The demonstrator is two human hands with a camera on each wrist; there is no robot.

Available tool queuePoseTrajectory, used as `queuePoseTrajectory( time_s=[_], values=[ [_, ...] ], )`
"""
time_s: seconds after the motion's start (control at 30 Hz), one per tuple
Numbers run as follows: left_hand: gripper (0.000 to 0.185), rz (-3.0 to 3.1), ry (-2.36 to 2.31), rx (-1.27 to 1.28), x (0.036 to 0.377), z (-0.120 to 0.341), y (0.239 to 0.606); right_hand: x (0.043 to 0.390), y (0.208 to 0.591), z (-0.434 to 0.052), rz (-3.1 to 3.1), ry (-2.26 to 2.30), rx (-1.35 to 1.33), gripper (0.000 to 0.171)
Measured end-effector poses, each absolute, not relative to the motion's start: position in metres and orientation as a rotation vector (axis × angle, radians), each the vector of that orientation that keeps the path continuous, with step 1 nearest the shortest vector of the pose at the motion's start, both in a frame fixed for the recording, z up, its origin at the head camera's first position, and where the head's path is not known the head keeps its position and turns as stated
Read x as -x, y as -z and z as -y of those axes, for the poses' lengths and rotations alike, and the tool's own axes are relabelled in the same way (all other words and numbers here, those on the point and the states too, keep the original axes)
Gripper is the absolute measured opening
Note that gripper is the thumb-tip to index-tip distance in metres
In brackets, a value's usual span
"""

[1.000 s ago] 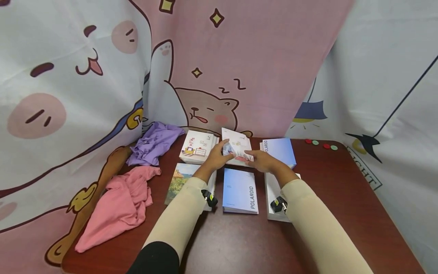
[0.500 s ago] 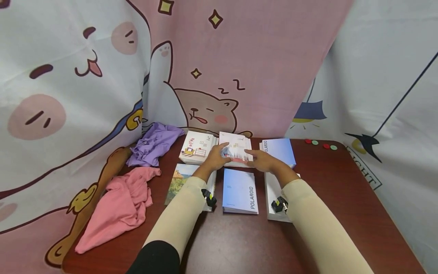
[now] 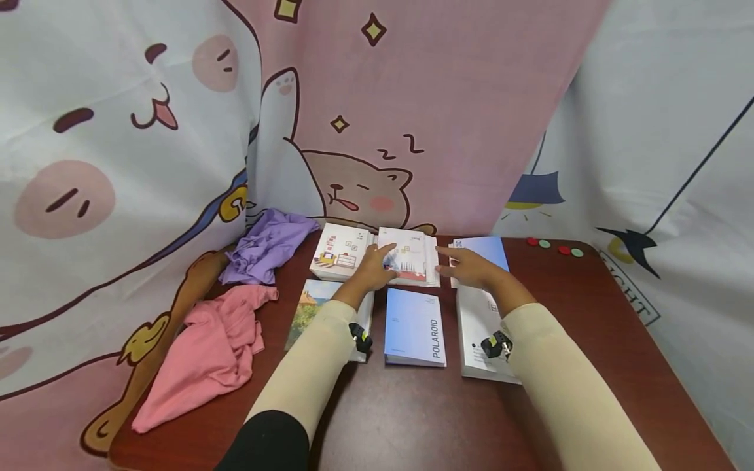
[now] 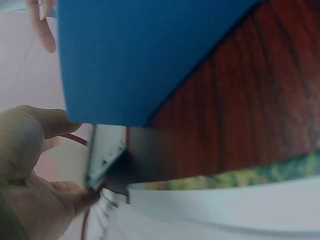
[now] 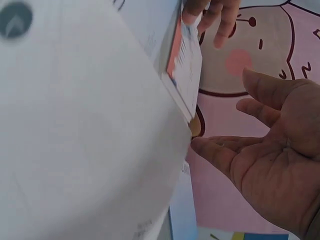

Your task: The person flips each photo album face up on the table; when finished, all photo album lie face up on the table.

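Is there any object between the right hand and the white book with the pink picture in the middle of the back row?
Nothing visible. The right hand hovers open just right of the white book, only a bare gap between them. The left hand rests on its left edge.

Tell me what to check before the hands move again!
1. Left hand touching the middle back book: ok, fingers rest on its left side.
2. Right hand free: ok, open, holding nothing, over the blue book.
3. Middle back book lying flat on the table: ok.
4. Books set in two rows, none sliding off: ok.
5. Pink cloth and purple cloth away from the books: ok, both lie left.
6. How firmly the left hand presses: cannot tell.
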State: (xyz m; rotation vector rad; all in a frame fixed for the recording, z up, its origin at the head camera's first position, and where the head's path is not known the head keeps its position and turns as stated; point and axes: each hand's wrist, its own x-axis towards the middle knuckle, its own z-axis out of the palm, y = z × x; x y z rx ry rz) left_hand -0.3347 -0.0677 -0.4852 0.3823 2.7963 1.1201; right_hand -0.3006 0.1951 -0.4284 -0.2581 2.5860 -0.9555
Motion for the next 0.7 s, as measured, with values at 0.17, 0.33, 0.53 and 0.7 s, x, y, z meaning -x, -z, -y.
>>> queuePoseTrajectory(
  time_s=[0.17, 0.33, 0.53, 0.7],
  values=[
    [0.077, -2.869, -0.95, -0.439, 0.331, 0.06, 0.472, 0.3, 0.424, -0.213, -2.639, 0.903, 0.261, 0.075],
    [0.079, -2.886, -0.815, -0.536, 0.327, 0.046, 0.454, 0.304, 0.424, -0.235, -2.704, 0.841, 0.245, 0.073],
    [0.081, -2.857, -0.724, -0.595, 0.321, 0.023, 0.443, 0.307, 0.426, -0.268, -2.781, 0.785, 0.165, 0.073],
    [0.079, -2.809, -0.756, -0.643, 0.319, 0.011, 0.44, 0.31, 0.431, -0.29, -2.768, 0.829, 0.147, 0.076]
  ],
)
